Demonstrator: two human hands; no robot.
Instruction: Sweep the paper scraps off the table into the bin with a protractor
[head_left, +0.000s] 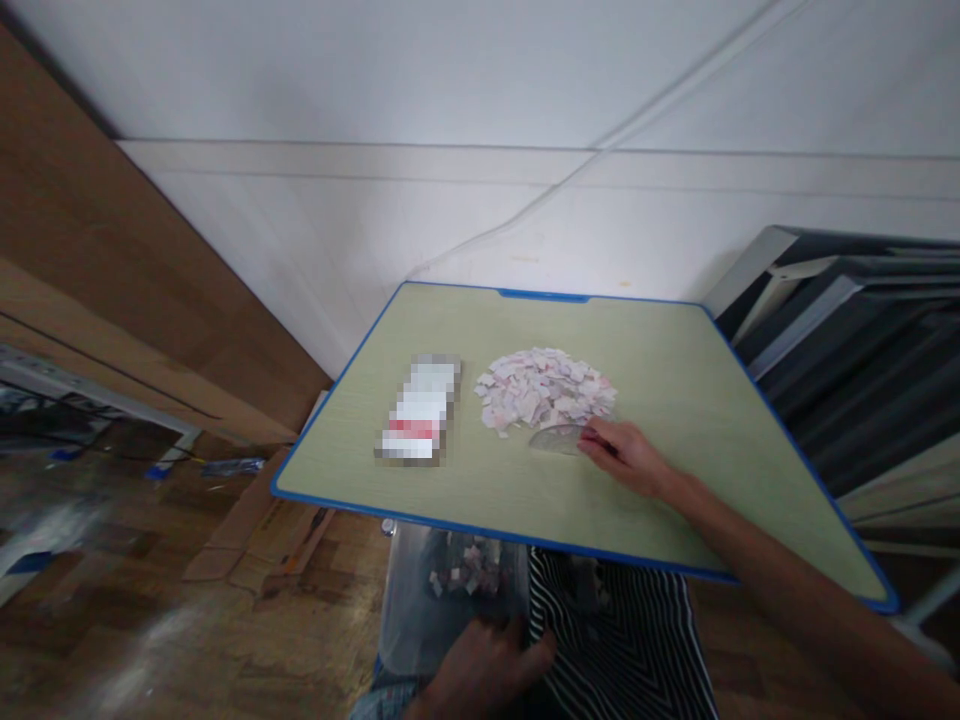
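On the pale green tabletop (660, 370) lies a heap of small whitish-pink paper pieces (544, 388). My right hand (626, 455) is closed on a clear, half-round plastic piece (556, 439), its curved edge at the near side of the heap; whether it is a protractor is not clear. My left hand (487, 660) is low in the view, dark and blurred, below the table edge. It is nearest to a translucent plastic bin (409, 600) that holds more small paper pieces (471, 572). Its fingers are too smeared to read.
A pixelated phone-like slab (420, 410) lies left of the heap. Blue edging (450, 522) borders the table, which stands against a white wall (300, 220). Folded dark panels (885, 330) lean at the right. Cardboard (240, 520) lies on the floor at left.
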